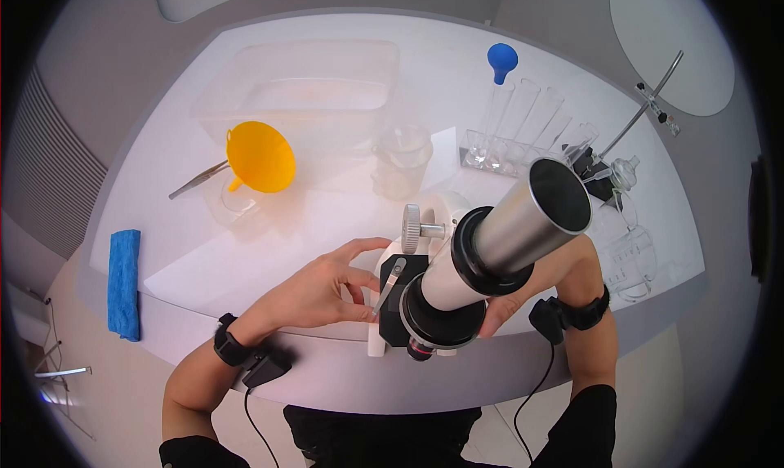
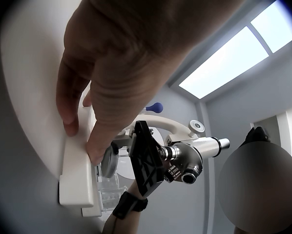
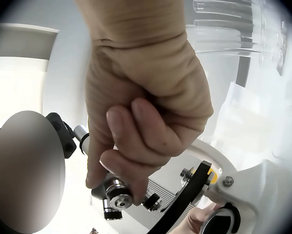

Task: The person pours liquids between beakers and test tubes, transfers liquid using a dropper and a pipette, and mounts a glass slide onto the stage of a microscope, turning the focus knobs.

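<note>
A white microscope with a wide silver tube stands near the table's front edge. On its left side, my left hand reaches low beside the black stage. The left wrist view shows that hand gripping the white base, thumb by the round mirror, other fingers across the base. My right hand is partly hidden behind the tube in the head view. In the right wrist view its curled fingers hold the nosepiece around the objective lenses.
Behind are a clear bin, a beaker and a yellow funnel with tweezers. Rightward stand a test-tube rack, blue bulb, metal stand and glassware. A blue cloth lies left.
</note>
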Tool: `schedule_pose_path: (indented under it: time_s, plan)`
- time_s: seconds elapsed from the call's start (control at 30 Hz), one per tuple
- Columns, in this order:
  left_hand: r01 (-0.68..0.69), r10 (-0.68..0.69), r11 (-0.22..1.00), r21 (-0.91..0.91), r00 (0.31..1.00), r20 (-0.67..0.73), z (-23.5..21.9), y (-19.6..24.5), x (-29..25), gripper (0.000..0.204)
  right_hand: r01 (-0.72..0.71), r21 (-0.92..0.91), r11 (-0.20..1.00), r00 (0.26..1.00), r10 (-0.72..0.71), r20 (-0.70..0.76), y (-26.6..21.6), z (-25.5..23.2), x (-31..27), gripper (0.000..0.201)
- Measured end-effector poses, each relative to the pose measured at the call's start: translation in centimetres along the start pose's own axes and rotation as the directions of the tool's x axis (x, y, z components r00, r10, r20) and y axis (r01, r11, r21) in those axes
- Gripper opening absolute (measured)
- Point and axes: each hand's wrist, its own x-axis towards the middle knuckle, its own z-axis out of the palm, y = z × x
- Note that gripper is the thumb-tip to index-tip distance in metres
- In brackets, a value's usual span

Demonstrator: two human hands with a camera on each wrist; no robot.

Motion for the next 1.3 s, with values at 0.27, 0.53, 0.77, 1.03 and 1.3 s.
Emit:
schedule_pose_path:
  time_s: [0.27, 0.53, 0.77, 1.03, 1.3]
  plan:
    - [0.010, -0.010, 0.999, -0.046, 1.000, 0.005, 0.1, -0.1, 0.1, 0.024, -0.096, -0.077, 0.992, 0.995, 0.098, 0.021, -1.0, -0.1, -0.5, 0.040]
    - [0.027, -0.026, 0.996, -0.089, 1.000, 0.009, 0.4, -1.2, 0.2, 0.023, 0.156, -0.292, 0.944, 0.976, -0.193, -0.103, 0.8, -0.9, -0.4, 0.046]
    - [0.016, -0.016, 0.994, -0.109, 1.000, -0.002, 0.6, -1.6, 0.4, 0.022, -0.046, -0.040, 0.998, 0.988, 0.052, 0.146, 2.1, -0.7, 0.4, 0.059]
    - [0.005, -0.006, 0.992, -0.125, 1.000, -0.012, 0.6, -1.5, 0.3, 0.023, -0.071, -0.025, 0.997, 0.983, 0.074, 0.167, 1.4, -0.5, 0.5, 0.055]
    - [0.034, -0.035, 0.989, -0.142, 0.999, -0.008, 0.7, -1.7, 0.2, 0.024, -0.042, -0.055, 0.998, 0.995, 0.047, 0.089, 1.3, -0.2, 0.6, 0.048]
